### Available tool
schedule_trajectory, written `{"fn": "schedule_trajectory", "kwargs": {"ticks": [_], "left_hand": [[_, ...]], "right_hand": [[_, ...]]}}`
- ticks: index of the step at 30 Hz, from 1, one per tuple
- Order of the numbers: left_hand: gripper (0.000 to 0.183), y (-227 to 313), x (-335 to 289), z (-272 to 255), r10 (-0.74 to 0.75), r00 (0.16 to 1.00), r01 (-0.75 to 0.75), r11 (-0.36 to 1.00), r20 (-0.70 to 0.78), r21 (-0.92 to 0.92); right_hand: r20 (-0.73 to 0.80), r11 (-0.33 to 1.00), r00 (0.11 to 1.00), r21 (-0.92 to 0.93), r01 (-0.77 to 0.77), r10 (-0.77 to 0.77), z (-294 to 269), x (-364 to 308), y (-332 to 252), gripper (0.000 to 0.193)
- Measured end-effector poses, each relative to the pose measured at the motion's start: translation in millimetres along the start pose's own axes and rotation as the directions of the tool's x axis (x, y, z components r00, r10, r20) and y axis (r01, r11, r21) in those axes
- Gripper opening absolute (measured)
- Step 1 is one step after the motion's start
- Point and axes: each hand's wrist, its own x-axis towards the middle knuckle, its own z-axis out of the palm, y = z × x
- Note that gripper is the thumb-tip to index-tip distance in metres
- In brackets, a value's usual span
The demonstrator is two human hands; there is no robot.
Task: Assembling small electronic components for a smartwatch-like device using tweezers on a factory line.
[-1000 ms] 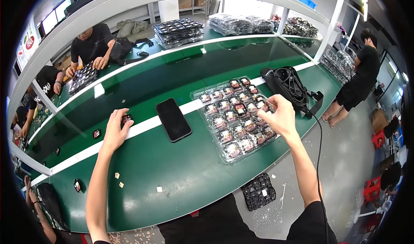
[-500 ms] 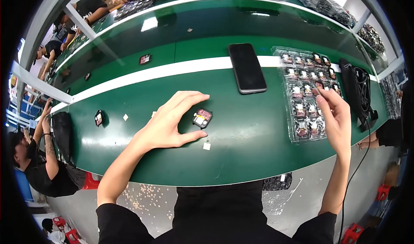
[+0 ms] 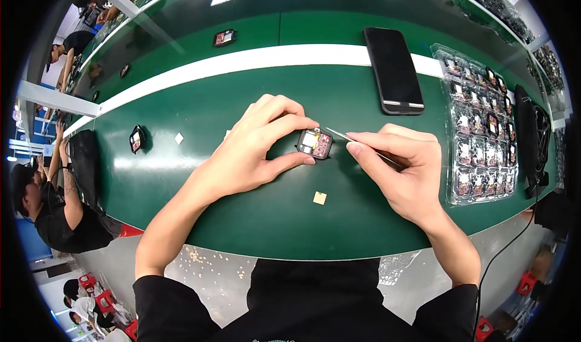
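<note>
Small square module — black round-cornered case, red, pale and yellow bits inside — sits on the glossy green table, L hand pinched on its upper and lower edges w/ thumb and index finger. R hand is closed on a thin metal tool, prob. tweezers, its tip just off the case's upper-R corner — best keep the L grip firm but light, steer the slim tip slowly, approx. level, and avoid scratching the inner parts.
</note>
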Motion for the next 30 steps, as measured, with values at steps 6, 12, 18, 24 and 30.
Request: {"fn": "schedule_trajectory", "kwargs": {"ticks": [6, 12, 18, 24, 30], "left_hand": [[0.056, 6, 3, 0, -0.029, 0.999, 0.031, 0.998, 0.045, -0.061], [0.056, 0, 3, 0, -0.025, 0.996, 0.03, 0.998, 0.09, -0.061], [0.055, -3, 1, 1, -0.021, 0.997, 0.026, 0.998, 0.08, -0.063], [0.059, -4, 2, 0, 0.011, 0.997, -0.008, 0.999, 0.073, -0.049], [0.058, 0, 5, 0, -0.027, 0.997, 0.031, 0.998, 0.068, -0.053]], "right_hand": [[0.03, 0.999, 0.999, 0.025, -0.023, 0.023, 5, -8, 23, 0.012], [0.058, 0.997, 0.998, -0.079, 0.019, -0.015, 10, -5, 22, 0.011], [0.046, 0.996, 0.999, -0.092, 0.014, -0.01, 14, -8, 25, 0.016], [0.051, 0.992, 0.999, -0.123, 0.018, -0.012, 11, -6, 23, 0.013], [0.016, 0.96, 0.995, -0.259, 0.104, -0.103, 11, -9, 21, 0.021]]}}
